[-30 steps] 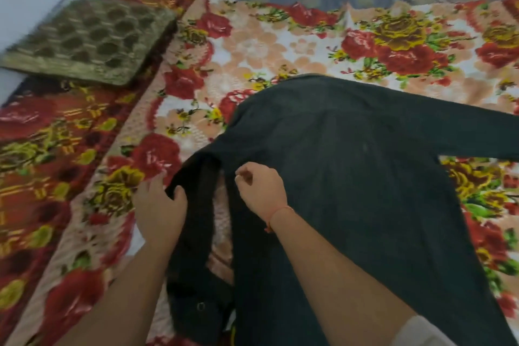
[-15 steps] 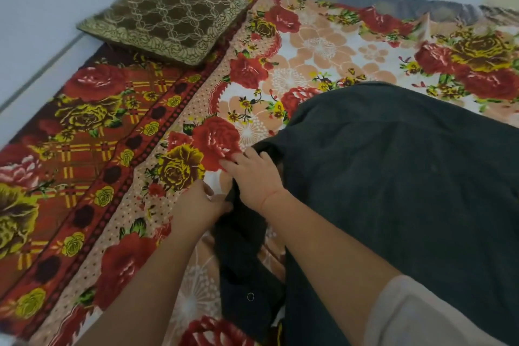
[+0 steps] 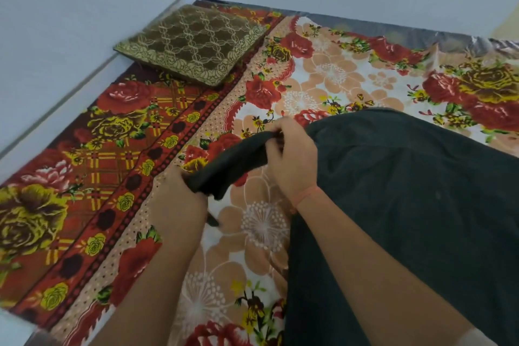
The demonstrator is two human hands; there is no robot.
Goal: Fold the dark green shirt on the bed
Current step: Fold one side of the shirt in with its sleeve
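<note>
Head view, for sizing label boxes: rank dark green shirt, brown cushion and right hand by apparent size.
1. dark green shirt, largest
2. brown cushion
3. right hand, smallest despite being nearer the camera

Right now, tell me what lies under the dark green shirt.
The floral bedsheet shows around the dark green shirt and under its sleeve, which the left hand and right hand hold lifted. What lies beneath the spread body is covered.

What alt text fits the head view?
The left hand and right hand grip a sleeve of the dark green shirt, stretched between them over a floral bedspread. The rest of the shirt lies spread at right; a brown cushion sits at the far left.
</note>
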